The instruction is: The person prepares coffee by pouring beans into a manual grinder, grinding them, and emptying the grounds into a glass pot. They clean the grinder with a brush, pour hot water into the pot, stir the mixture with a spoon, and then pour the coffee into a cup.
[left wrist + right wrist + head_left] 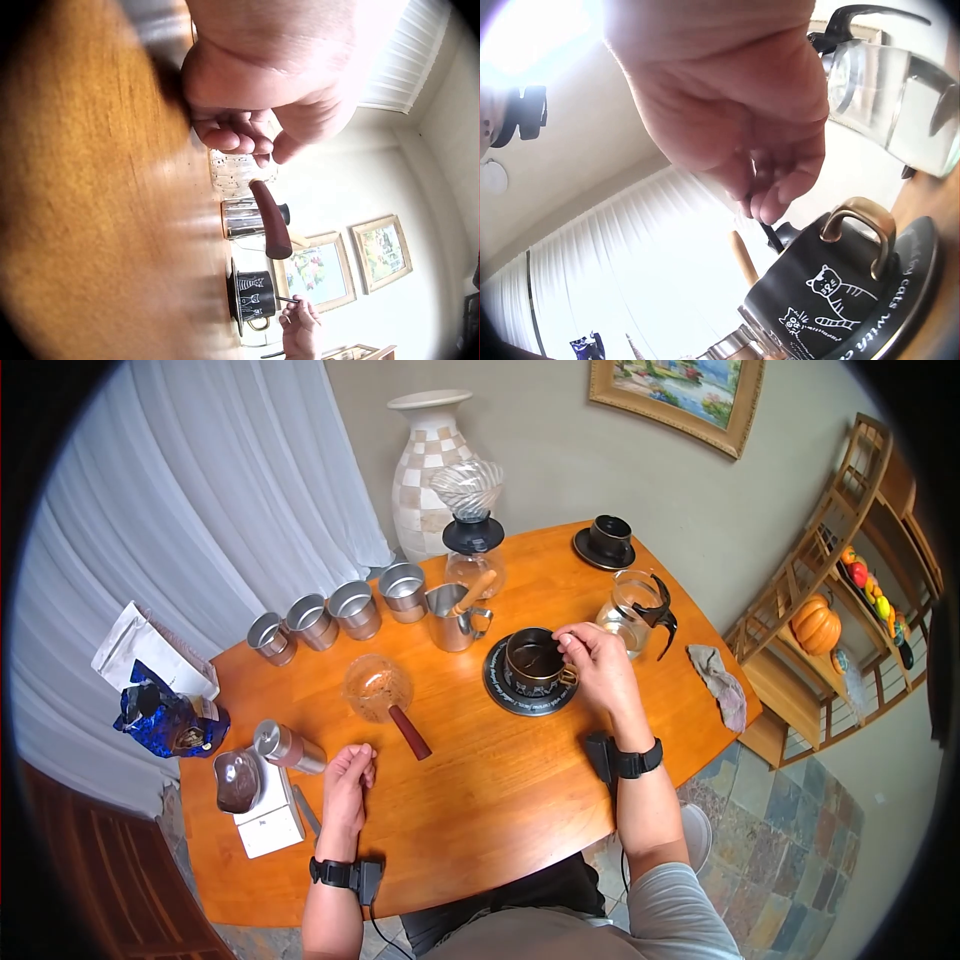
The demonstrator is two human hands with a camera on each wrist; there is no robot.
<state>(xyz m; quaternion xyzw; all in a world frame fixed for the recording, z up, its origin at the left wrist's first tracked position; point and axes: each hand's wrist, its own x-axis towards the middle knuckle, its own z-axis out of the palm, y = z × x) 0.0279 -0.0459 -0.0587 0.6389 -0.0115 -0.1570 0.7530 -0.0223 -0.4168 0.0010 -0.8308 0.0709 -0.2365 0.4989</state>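
My right hand (pixel 603 672) is above the right side of a black cup (pixel 814 289), pinching a thin dark utensil handle (pixel 286 299) between thumb and fingers. The handle slants down into the cup, where its lower end is hidden. White cat drawings and a gold handle mark the cup, which stands upright on a black saucer (pixel 540 707) with white lettering. My left hand (pixel 348 785) rests on the table with its fingers loosely curled and holds nothing. Beyond it lies a round glass vessel (pixel 376 685) with a dark red handle (pixel 410 734).
A glass jug (pixel 625 622) with a black handle stands right of the cup, near a grey cloth (pixel 716 685). Steel cups (pixel 355 615), a steel pitcher (pixel 452 628) and a glass dripper (pixel 470 510) line the back. A white scale (pixel 270 828) and bags (pixel 155 645) are left.
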